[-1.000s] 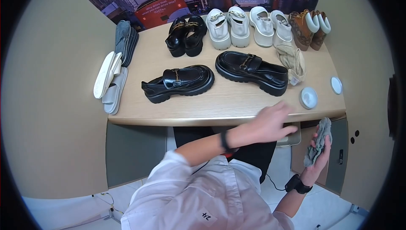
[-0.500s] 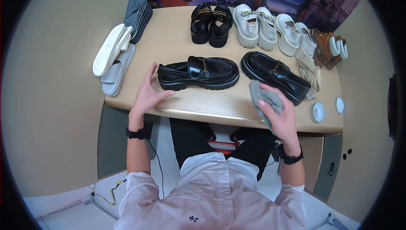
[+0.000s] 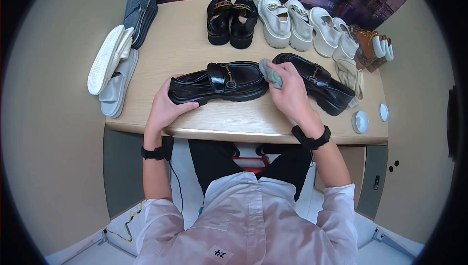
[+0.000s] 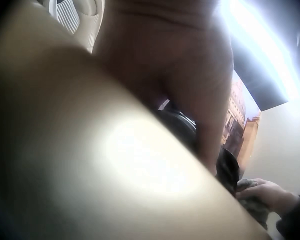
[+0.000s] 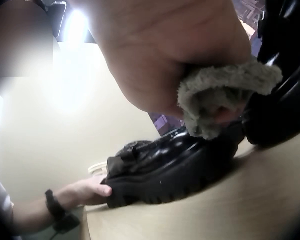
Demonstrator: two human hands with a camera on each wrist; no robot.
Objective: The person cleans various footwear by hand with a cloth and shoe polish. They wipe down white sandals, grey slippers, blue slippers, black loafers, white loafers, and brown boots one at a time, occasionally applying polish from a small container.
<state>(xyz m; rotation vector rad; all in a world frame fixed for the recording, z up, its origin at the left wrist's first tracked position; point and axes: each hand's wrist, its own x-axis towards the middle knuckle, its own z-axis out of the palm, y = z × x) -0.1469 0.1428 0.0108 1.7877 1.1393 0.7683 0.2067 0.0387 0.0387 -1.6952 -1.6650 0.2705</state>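
Note:
A black loafer (image 3: 195, 85) with a gold bit buckle and a chunky sole lies sideways on the table, toe to the right. My left hand (image 3: 163, 108) grips its heel, thumb along the near side of the sole. My right hand (image 3: 291, 92) holds a bunched grey-green cloth (image 3: 267, 71) against the toe. In the right wrist view the fuzzy cloth (image 5: 200, 107) overlaps the toe end of that loafer (image 5: 165, 170). The matching loafer (image 3: 336, 92) lies slanted just right of the cloth.
Along the back stand black buckled shoes (image 3: 231, 21), white shoes (image 3: 275, 26) and brown boots (image 3: 365, 45). Slippers (image 3: 109, 60) line the left side. A beige cloth bundle (image 3: 348, 75), a small white dish (image 3: 360, 121) and a white lid (image 3: 384, 112) are at the right.
My right hand took over the cloth from the left and brought it to the loafer's toe. My left hand crossed back to the left and took hold of the heel.

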